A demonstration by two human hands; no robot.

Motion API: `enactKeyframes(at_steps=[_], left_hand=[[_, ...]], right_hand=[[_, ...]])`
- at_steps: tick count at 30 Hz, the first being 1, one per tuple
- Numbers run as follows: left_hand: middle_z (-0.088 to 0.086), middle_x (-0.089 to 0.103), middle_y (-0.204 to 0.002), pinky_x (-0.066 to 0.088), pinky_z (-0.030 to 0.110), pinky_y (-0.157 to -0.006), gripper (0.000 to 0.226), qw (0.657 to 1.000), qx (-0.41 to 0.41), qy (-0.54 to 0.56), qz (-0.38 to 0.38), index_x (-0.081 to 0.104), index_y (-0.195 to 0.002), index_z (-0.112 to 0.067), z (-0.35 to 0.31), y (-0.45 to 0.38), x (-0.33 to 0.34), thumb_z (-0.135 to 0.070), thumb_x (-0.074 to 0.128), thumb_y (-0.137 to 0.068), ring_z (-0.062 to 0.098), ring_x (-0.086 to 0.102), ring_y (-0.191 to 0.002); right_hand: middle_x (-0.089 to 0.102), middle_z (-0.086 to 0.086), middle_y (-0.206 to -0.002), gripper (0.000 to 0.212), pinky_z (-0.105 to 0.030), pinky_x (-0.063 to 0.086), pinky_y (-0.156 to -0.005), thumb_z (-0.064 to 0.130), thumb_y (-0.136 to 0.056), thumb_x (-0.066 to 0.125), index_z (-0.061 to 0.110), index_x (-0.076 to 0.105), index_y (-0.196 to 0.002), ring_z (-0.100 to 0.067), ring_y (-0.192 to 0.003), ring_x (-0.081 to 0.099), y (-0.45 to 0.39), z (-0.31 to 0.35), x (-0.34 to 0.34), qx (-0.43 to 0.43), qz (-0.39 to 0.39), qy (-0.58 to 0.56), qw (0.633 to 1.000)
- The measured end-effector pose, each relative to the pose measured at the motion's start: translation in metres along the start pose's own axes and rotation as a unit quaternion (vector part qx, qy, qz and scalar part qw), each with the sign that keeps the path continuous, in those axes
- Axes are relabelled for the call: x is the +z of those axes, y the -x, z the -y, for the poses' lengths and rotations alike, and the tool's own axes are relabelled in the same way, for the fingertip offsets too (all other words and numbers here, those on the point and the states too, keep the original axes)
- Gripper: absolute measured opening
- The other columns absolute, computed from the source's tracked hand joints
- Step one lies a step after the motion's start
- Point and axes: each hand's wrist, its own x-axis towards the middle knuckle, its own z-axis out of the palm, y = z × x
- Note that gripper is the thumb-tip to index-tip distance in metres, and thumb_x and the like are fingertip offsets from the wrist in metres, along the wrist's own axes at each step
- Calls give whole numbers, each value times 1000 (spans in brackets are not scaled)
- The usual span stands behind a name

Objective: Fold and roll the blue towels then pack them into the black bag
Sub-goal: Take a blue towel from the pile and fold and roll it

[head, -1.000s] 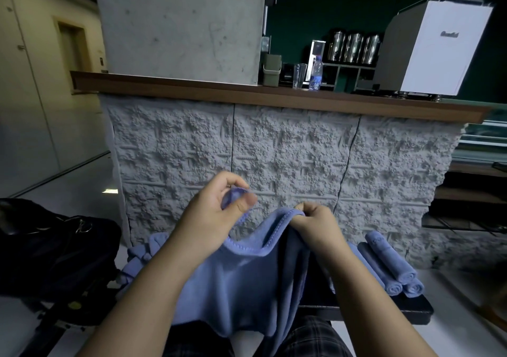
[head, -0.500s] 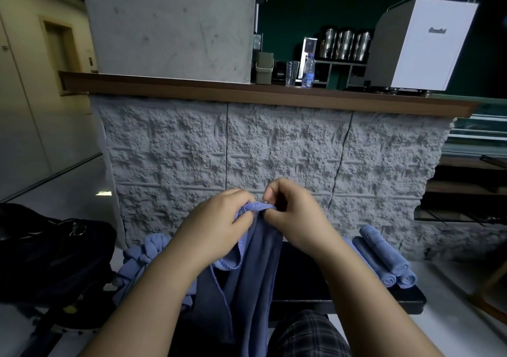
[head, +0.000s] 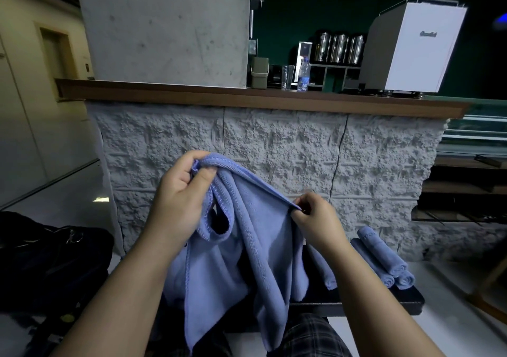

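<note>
The two hands are drawing apart again after meeting at the middle half a second ago: the left hand [head: 178, 194] is rising, pinching a gathered corner of the soft blue microfibre towel [head: 247, 247] higher than before, while the right hand [head: 315, 222] is sliding down and to the right along the stitched hem, pinching it lower than the left. The cloth, bunched into a narrow hanging strip a moment ago, is spreading wider between them, its top edge now running taut on a slant from the left hand down to the right.
</note>
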Motion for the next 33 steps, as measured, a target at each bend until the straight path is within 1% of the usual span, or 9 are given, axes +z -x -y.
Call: enactKeyframes(at_steps=[6,10,12,15,18,21,25,28,33], left_hand=[[-11,60,-85,44,26,-75,17,986,-117,-111,-40,57,-83,-30,20,-4,-10,-16,66,-84,9,57,-85],[-21,53,-93,38,11,-71,25,979,-103,-170,-42,52,-87,-30,18,1,-4,-18,73,-78,-10,49,-85],[-18,55,-91,38,7,-71,28,985,-80,-154,-1,54,-88,-33,17,3,3,-21,75,-76,-8,52,-85],[-18,55,-99,38,17,-81,34,973,-80,-196,94,55,-99,-37,19,8,18,-30,76,-74,0,52,-97],[-13,63,-97,41,20,-77,25,958,-66,-235,151,56,-93,-37,27,12,36,-27,72,-78,3,57,-92],[-5,63,-72,45,31,-66,9,957,-50,-253,135,58,-81,-28,32,11,38,-21,63,-85,15,58,-72],[-14,52,-52,35,23,-49,11,969,-43,-221,102,60,-79,-24,29,7,33,-17,58,-88,0,43,-48],[-10,52,-56,42,33,-55,13,975,-40,-205,71,58,-78,-27,28,4,28,-19,58,-89,5,45,-51],[14,60,-70,48,41,-66,5,984,-24,-177,5,58,-80,-29,23,0,18,-31,56,-82,32,55,-66]], right_hand=[[38,0,-55,35,-30,23,-49,23,-95,51,11,40,-64,-16,-55,35,-3,1,-8,18,-12,11,1000],[51,9,-63,19,-16,31,-51,23,-93,55,16,54,-75,-7,-60,46,-2,11,-12,-22,7,17,1000],[51,11,-61,20,-12,31,-50,22,-90,61,21,54,-71,1,-58,45,0,17,-11,-40,12,2,999],[50,9,-56,25,-15,33,-50,21,-85,67,24,53,-65,0,-50,42,4,32,-8,-83,21,-37,996],[49,9,-55,23,-19,31,-49,18,-81,71,25,54,-67,-2,-49,39,10,47,-8,-129,47,-81,987],[49,9,-57,24,-20,31,-51,18,-80,73,26,53,-69,-3,-52,40,13,54,-12,-167,60,-90,980],[48,7,-59,21,-20,30,-52,22,-82,72,19,54,-72,-3,-53,39,10,45,-17,-163,54,-98,980],[45,8,-56,24,-19,30,-51,26,-84,69,22,51,-69,-3,-52,38,9,36,-19,-144,44,-79,986],[50,7,-62,20,-17,32,-52,25,-89,63,13,52,-78,0,-54,41,7,17,-22,-102,50,-44,993]])
